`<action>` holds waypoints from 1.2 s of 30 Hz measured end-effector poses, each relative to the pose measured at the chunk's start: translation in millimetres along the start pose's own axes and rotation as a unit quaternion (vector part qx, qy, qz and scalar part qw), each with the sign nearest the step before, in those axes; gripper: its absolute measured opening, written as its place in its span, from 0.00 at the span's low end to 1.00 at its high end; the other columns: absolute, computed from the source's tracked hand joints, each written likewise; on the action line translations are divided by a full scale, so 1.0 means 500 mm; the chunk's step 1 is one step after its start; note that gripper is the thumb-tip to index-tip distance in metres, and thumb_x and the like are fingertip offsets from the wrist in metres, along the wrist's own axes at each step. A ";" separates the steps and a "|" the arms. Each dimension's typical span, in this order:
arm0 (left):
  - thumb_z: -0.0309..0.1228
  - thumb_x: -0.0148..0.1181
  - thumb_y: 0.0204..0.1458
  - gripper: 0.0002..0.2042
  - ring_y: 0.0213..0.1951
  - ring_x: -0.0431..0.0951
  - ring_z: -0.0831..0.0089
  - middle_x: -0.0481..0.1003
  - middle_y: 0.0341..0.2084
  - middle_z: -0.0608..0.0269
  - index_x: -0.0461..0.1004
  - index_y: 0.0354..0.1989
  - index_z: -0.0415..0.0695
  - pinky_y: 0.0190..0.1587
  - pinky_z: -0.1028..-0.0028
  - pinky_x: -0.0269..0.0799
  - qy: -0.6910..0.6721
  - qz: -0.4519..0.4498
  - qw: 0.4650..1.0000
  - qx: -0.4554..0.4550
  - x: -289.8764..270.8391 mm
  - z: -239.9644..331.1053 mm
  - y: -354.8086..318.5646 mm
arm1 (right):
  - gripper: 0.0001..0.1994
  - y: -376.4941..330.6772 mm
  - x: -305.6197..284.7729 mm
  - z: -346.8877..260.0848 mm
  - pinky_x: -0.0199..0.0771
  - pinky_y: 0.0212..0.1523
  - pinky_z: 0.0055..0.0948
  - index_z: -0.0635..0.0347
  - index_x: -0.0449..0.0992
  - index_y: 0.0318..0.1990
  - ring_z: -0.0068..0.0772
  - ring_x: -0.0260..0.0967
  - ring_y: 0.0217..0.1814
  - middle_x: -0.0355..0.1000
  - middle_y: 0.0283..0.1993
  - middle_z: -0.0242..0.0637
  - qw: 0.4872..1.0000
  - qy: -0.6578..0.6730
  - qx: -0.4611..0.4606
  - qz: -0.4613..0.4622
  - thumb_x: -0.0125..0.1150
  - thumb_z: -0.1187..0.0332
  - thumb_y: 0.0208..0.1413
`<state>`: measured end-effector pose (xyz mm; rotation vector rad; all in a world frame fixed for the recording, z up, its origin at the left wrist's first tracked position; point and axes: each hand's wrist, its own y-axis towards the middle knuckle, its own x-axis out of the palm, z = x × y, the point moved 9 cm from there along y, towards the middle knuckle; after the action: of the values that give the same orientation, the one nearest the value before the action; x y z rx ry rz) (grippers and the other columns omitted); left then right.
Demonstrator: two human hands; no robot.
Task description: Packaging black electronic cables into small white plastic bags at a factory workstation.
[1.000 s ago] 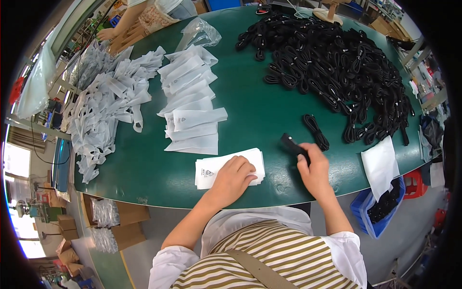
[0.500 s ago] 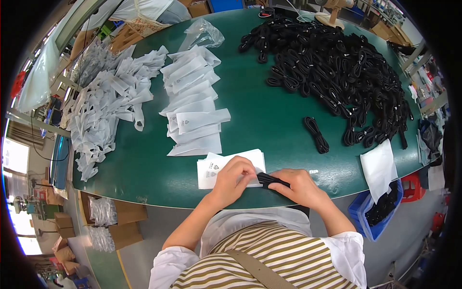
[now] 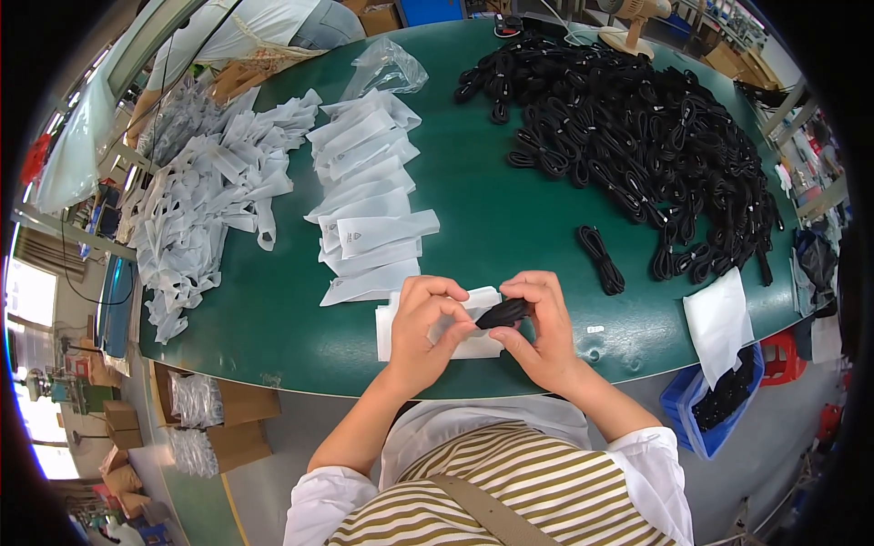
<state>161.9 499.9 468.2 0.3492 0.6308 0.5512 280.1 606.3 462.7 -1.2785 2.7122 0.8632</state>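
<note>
A coiled black cable bundle is held up between my two hands, just above a stack of white printed bags at the table's near edge. My right hand grips its right end between thumb and fingers. At the other end, the curled fingers and thumb of my left hand close on the tip of the bundle. Another coiled cable lies alone to the right, apart from the large heap of black cables.
Overlapping white bags form a column left of centre, beside a loose pile of bags. A clear plastic bag lies at the back. One white bag hangs over the right edge, above a blue bin. A fan stands far right.
My right hand has turned and risen, its fingers now up around the bundle's right end. The bundle has lifted and tilted. My left hand stays at its left end.
</note>
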 end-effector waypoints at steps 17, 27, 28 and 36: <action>0.33 0.61 0.60 0.09 0.49 0.72 0.71 0.66 0.56 0.58 0.72 0.35 0.41 0.54 0.68 0.69 -0.480 0.049 0.858 -0.177 -0.004 -0.035 0.034 | 0.20 0.041 0.079 -0.081 0.75 0.36 0.26 0.64 0.73 0.51 0.32 0.71 0.43 0.68 0.52 0.46 0.990 -0.020 -0.129 -0.059 0.68 0.81 0.49; 0.31 0.68 0.53 0.21 0.43 0.78 0.66 0.74 0.52 0.52 0.69 0.53 0.39 0.47 0.68 0.74 -0.145 -0.126 0.926 -0.325 -0.018 -0.083 -0.033 | 0.08 0.152 0.062 0.016 0.72 0.31 0.24 0.66 0.76 0.43 0.32 0.72 0.30 0.72 0.41 0.43 0.997 0.079 -0.013 0.009 0.61 0.78 0.56; 0.29 0.69 0.52 0.22 0.41 0.79 0.63 0.75 0.48 0.52 0.69 0.54 0.40 0.45 0.68 0.75 -0.042 -0.084 0.962 -0.257 -0.061 -0.083 -0.023 | 0.05 0.175 0.068 0.053 0.72 0.31 0.24 0.68 0.76 0.40 0.33 0.73 0.29 0.72 0.40 0.44 0.993 0.103 0.061 0.018 0.61 0.77 0.57; 0.28 0.73 0.44 0.32 0.42 0.77 0.51 0.75 0.44 0.47 0.67 0.60 0.43 0.42 0.64 0.74 0.312 -0.058 0.946 -0.070 -0.169 -0.104 0.005 | 0.08 0.256 0.215 0.267 0.74 0.32 0.32 0.68 0.75 0.40 0.36 0.75 0.29 0.73 0.34 0.44 0.977 -0.160 -0.031 -0.134 0.61 0.76 0.54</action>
<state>71.1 460.3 468.8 -0.0088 1.2088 0.5910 89.0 660.9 383.8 -1.3426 2.2238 1.0238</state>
